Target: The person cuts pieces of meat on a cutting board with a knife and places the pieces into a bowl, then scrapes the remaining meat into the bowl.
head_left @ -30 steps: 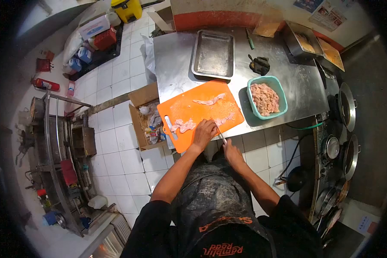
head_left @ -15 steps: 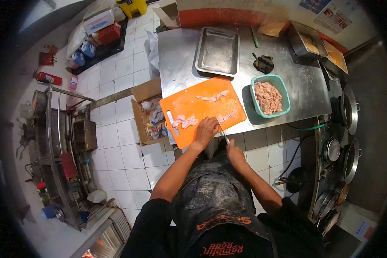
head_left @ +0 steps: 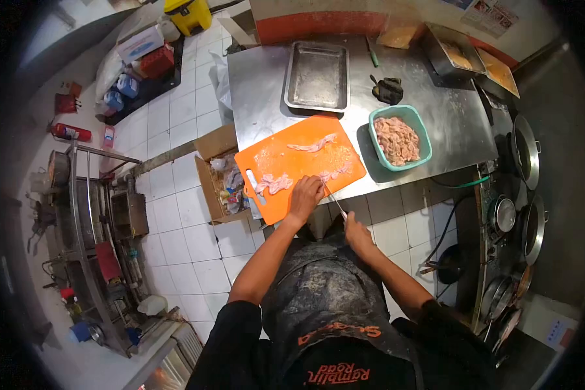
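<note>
An orange cutting board (head_left: 286, 175) lies at the table's near edge with raw meat on it. My right hand (head_left: 359, 234) is shut on a knife (head_left: 333, 197), its blade pointing up and left onto the board. My left hand (head_left: 307, 195) is closed, fingers bunched over raw meat right beside the blade; the meat beneath them is mostly hidden. Cut meat pieces (head_left: 337, 171) lie just past the knife tip. One long meat strip (head_left: 312, 143) rests farther up the board, and a small meat pile (head_left: 274, 183) sits near its handle slot.
A teal tub (head_left: 426, 140) of cut meat stands right of the board. Behind the board is a metal tray (head_left: 317, 78). A black item (head_left: 387, 90) and a green-handled tool (head_left: 373, 55) lie farther back. A cardboard box (head_left: 205, 185) of refuse stands on the floor at left.
The view has shifted a little, moving the table slightly left in the picture. Both hands keep nearly the same place at the board, the knife still in my right hand.
</note>
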`<state>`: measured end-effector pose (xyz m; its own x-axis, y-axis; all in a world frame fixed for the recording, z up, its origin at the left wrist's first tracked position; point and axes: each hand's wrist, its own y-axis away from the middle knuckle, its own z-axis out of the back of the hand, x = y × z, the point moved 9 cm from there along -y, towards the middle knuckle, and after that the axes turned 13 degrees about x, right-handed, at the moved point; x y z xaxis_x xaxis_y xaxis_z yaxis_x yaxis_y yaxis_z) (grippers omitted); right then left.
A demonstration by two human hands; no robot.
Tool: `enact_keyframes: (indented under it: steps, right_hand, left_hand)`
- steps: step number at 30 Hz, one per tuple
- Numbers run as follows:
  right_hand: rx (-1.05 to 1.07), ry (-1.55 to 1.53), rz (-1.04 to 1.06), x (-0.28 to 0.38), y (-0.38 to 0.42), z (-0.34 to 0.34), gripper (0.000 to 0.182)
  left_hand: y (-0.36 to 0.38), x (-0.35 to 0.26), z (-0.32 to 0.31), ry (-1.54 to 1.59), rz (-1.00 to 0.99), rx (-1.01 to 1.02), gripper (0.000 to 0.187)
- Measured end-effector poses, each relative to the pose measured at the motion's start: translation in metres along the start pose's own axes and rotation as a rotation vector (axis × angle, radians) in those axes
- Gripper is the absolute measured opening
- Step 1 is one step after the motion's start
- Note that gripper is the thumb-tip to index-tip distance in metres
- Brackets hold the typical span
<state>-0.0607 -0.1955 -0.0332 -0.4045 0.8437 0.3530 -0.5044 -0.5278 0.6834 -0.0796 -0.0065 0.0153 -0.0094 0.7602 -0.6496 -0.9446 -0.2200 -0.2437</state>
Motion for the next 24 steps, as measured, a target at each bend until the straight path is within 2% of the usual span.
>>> enact_keyframes:
  steps: [2,7,12,14,16,17,19,20,23,24]
  right_hand:
    - [0.001,-0.017,-0.01,0.003,-0.012,0.002,0.024]
    - [-0.038,0.015,0.113,0.02,-0.039,0.013,0.026]
    - [-0.128,-0.203,0.119,-0.023,-0.023,0.025,0.03]
    - [0.053,-0.33,0.119,-0.025,-0.017,0.025,0.034]
    - [0.018,-0.359,0.128,-0.033,-0.01,0.035,0.036]
    - [-0.015,-0.387,0.128,-0.038,-0.008,0.043,0.037]
    - [-0.033,-0.405,0.133,-0.049,-0.004,0.057,0.039]
    - [-0.046,-0.424,0.13,-0.054,-0.002,0.062,0.04]
    - [-0.118,-0.391,0.167,-0.063,-0.003,0.079,0.039]
    - [-0.116,-0.388,0.172,-0.067,-0.003,0.083,0.039]
  left_hand:
    - [0.001,-0.001,-0.001,-0.037,-0.017,-0.007,0.009]
    - [0.004,-0.004,0.002,-0.057,-0.026,0.029,0.01]
    - [0.012,-0.007,0.005,-0.092,-0.076,0.009,0.012]
    - [0.012,-0.005,0.003,-0.072,-0.029,0.053,0.013]
    - [0.001,-0.01,0.004,-0.082,-0.041,0.047,0.026]
    - [-0.006,-0.013,0.003,-0.088,-0.044,0.04,0.026]
    - [-0.02,-0.017,-0.005,-0.116,0.019,0.054,0.047]
    - [-0.027,-0.02,-0.008,-0.116,0.023,0.053,0.047]
    - [-0.056,-0.035,-0.023,-0.164,-0.014,0.153,0.047]
    - [-0.065,-0.043,-0.036,-0.267,-0.052,0.289,0.04]
